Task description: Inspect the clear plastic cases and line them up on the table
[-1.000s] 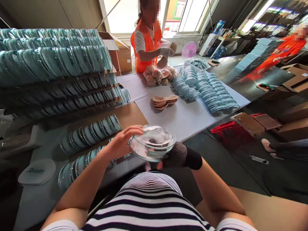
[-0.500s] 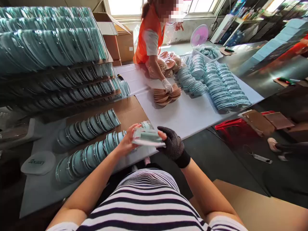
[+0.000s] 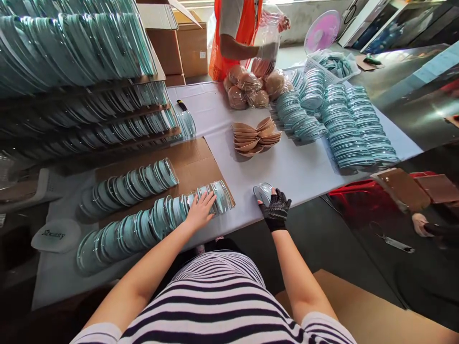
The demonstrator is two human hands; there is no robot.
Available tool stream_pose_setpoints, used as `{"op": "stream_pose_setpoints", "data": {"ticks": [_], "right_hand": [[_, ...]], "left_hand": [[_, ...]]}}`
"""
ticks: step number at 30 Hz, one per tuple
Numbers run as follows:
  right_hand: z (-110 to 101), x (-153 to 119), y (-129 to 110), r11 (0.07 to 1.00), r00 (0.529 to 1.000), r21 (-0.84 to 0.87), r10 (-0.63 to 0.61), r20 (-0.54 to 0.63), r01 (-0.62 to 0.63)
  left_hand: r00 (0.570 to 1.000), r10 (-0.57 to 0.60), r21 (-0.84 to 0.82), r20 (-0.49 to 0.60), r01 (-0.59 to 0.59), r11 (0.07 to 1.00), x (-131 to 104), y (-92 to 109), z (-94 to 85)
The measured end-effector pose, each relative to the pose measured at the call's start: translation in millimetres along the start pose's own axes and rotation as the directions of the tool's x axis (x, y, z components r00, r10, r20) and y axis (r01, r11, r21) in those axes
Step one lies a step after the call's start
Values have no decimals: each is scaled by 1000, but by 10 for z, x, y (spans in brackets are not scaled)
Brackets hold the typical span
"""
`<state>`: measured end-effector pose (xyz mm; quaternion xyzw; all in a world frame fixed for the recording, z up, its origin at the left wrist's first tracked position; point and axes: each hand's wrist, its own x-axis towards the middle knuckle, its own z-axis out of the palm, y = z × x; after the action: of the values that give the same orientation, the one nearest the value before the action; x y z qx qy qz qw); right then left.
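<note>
My left hand point(image 3: 201, 209), bare, lies with its fingers spread on the front row of clear packages point(image 3: 143, 227), near that row's right end. My right hand point(image 3: 276, 205), in a black dotted fingerless glove, is at the table's front edge. Its fingers and thumb are round the near side of a small clear package point(image 3: 263, 192), which rests on the white cloth. Behind that package sits a nested stack of tan cups point(image 3: 255, 137).
Racks of clear packages point(image 3: 71, 48) stand at the left. A person in an orange vest point(image 3: 234, 33) handles a plastic bag behind bagged tan cups point(image 3: 247, 86). Rows of packages point(image 3: 346, 126) fill the table's right part, by a white basket point(image 3: 332, 67).
My hands have moved apart. The package between them is now down on the table under my right hand, and my left hand has gone to the front row. The person's hand has left the tan cups.
</note>
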<state>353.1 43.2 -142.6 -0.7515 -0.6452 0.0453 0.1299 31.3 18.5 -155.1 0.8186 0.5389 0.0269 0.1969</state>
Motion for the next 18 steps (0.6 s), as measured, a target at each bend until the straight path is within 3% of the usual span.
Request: {"op": "stream_pose_setpoints", "data": {"ticks": [2,4,7,10,13,18], "right_hand": [[115,-40,-364,966,988,226,-143,56,127],[294,-56,-740,880,947,438,-277,161,183],[531,-27,-1078,850,931,506,-289,222,143],[566,79,-1051,859,960,510,-172,222,36],[419,225,-878,854,980,517,-59,192,-50],[134,271,-856,815,987,578,-62,147,-35]], "left_hand": [[1000,3,28,-12,-2,1000,-9,-17,47],[1000,2,43,-8,-1,999,-17,-30,75],[1000,8,55,3,-8,998,-19,-38,84],[1000,17,53,4,-17,998,-10,-34,64],[1000,-7,10,-1,7,1000,-19,-30,21],[993,-66,-146,-95,52,988,-141,-60,-36]]}}
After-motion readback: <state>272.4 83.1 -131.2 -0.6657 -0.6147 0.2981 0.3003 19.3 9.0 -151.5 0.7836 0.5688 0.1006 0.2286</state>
